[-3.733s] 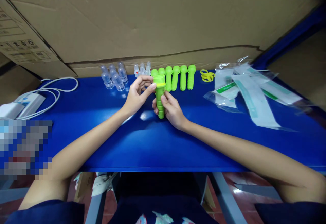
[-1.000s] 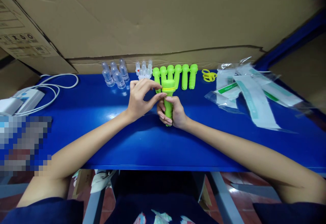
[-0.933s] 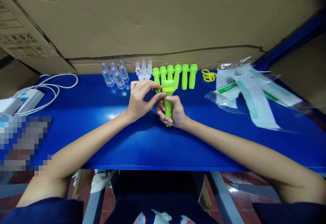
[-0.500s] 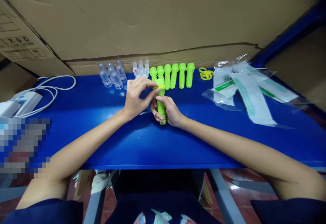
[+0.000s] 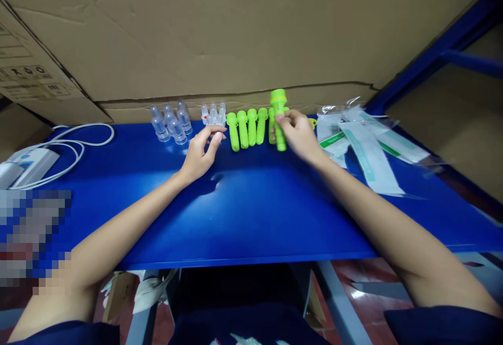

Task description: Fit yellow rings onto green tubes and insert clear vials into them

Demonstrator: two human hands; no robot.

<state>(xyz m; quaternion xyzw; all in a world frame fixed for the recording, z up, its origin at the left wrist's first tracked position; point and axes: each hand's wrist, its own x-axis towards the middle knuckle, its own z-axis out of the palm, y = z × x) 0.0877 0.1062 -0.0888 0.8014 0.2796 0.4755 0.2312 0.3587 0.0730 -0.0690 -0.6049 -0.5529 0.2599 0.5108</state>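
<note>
- Tube (image 5: 279, 106), lime green with a wide head and a yellow band, is held nearly upright, head uppermost, right of centre in the upper half of the frame; whether its foot touches the blue table (image 5: 247, 209) cannot be told.
- The right hand (image 5: 302, 135) reaches in from the right, thumb and fingers clamped on the tube's middle; some fingertips are hidden behind it.
- The left hand (image 5: 199, 157) is left of centre, well apart from the tube, fingers loosely bent, thumb slightly apart from them, with nothing visible in its grasp.
- A row (image 5: 252, 128) of similar green tubes lies between the hands: four in plain view, at least one more partly hidden behind the held tube.
- Small clear tips (image 5: 213, 111) stand just above the left hand, one with a red spot.
- Larger clear bottles (image 5: 177, 131) cluster at upper left.
- Yellow rings (image 5: 313, 123) show at right, mostly hidden by the right hand.
- Packets (image 5: 367, 156) overlap at the right of the frame.
- A white cable (image 5: 112, 134) loops at far left.
- Cardboard (image 5: 220, 36) fills the top.
</note>
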